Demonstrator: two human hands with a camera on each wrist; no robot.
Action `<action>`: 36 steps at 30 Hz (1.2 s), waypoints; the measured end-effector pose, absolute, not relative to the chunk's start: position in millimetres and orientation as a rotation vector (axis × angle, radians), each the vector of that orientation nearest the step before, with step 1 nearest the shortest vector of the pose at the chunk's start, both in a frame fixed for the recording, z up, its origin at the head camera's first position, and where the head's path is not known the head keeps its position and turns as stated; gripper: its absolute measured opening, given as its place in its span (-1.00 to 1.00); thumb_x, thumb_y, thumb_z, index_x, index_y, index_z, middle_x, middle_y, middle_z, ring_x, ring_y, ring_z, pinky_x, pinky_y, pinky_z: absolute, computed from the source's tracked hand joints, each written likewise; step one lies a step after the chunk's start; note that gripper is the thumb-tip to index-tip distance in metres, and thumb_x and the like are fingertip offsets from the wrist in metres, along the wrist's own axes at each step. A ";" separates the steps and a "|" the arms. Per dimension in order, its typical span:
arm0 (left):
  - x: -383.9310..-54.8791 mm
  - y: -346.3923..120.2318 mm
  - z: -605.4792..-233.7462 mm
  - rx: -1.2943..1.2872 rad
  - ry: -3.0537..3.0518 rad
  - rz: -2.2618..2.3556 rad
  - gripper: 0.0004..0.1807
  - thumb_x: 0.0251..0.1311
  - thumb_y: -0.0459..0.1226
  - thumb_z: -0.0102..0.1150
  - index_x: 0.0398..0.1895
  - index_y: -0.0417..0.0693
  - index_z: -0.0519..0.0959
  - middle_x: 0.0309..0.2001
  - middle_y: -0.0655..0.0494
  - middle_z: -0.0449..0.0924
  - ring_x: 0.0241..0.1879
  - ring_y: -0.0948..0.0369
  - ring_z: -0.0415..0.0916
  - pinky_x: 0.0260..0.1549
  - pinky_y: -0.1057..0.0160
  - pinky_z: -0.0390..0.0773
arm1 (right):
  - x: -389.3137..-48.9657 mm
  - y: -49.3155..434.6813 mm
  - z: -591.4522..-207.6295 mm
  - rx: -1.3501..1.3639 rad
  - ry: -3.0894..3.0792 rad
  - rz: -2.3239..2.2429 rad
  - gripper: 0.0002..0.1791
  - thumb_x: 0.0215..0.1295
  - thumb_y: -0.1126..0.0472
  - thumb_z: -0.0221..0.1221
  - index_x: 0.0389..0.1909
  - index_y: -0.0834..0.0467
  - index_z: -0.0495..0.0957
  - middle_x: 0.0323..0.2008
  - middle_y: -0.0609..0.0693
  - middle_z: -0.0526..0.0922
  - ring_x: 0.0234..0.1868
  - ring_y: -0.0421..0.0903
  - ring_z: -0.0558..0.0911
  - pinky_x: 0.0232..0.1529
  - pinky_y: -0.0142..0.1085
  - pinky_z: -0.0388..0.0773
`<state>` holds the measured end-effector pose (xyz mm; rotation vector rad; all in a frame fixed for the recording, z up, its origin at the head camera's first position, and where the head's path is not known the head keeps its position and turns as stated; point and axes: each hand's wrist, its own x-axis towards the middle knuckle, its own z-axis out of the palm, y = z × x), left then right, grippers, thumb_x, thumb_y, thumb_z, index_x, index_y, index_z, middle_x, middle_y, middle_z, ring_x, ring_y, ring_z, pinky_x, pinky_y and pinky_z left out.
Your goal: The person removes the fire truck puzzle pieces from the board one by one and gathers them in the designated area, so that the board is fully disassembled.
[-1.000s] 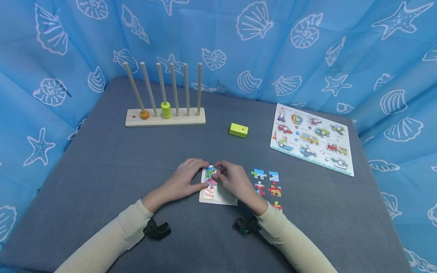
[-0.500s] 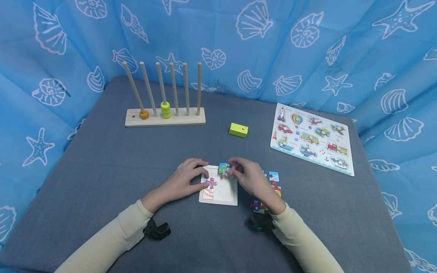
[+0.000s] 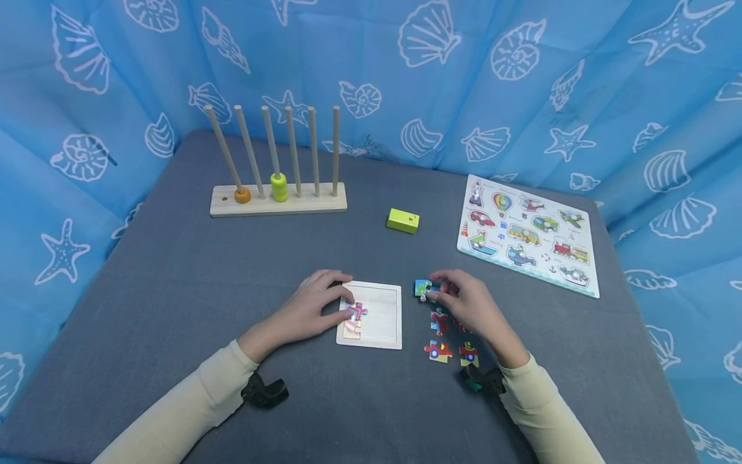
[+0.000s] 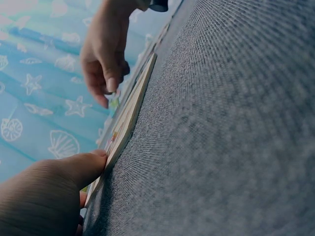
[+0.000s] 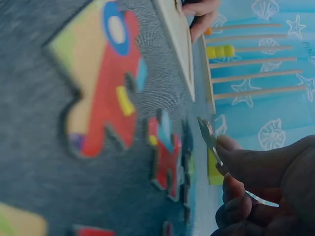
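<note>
A square wooden puzzle tray (image 3: 384,316) lies on the table, with a pink puzzle piece (image 3: 351,330) and a pink-purple one (image 3: 356,312) along its left side. My left hand (image 3: 313,308) grips the tray's left edge, its thumb (image 4: 88,164) over the rim in the left wrist view. Between thumb and fingers, my right hand (image 3: 472,303) pinches a green and blue puzzle piece (image 3: 422,288) right of the tray. The right wrist view shows this piece (image 5: 209,139) edge-on, raised off the cloth. Loose red pieces (image 3: 438,351) lie below; the right hand partly hides others.
A wooden peg rack (image 3: 278,203) with orange and yellow-green beads stands at the back left. A yellow-green block (image 3: 402,220) lies behind the tray. At the right is a picture board of vehicles (image 3: 527,235). A blue shell-patterned curtain (image 3: 371,64) hangs behind the grey table.
My right hand has lifted the green and blue piece out of the tray's upper left and carried it right, over to the loose pieces. The left hand has stayed on the tray.
</note>
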<state>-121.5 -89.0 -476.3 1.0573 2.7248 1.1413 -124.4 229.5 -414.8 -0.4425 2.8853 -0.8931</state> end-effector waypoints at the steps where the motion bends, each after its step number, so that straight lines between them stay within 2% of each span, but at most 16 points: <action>1: -121.3 -89.1 -476.2 1.060 2.727 1.141 -0.81 0.22 -0.02 0.22 -0.16 0.20 0.59 0.24 0.08 0.41 0.29 0.07 0.25 0.21 -0.14 0.22 | -124.0 230.6 -416.5 -0.459 2.884 -0.894 -0.74 0.20 0.25 0.30 -0.09 0.22 0.61 -0.46 -0.04 0.47 -0.53 -0.19 0.36 -0.53 -0.36 0.31; 11: -122.6 -88.1 -480.1 1.034 2.717 1.107 -0.80 0.25 0.01 0.18 -0.13 0.23 0.58 0.25 0.12 0.40 0.30 0.09 0.24 0.22 -0.13 0.23 | -122.2 228.4 -424.7 -0.498 2.886 -0.818 -0.73 0.19 0.23 0.31 -0.09 0.19 0.62 -0.45 -0.06 0.45 -0.45 -0.16 0.37 -0.43 -0.33 0.31; 36: -122.3 -88.9 -477.9 1.021 2.722 1.099 -0.79 0.23 0.01 0.20 -0.13 0.25 0.58 0.26 0.12 0.39 0.31 0.08 0.23 0.22 -0.14 0.22 | -122.1 225.2 -426.7 -0.525 2.898 -0.729 -0.70 0.19 0.15 0.32 -0.06 0.14 0.61 -0.41 -0.07 0.50 -0.45 -0.19 0.39 -0.41 -0.29 0.34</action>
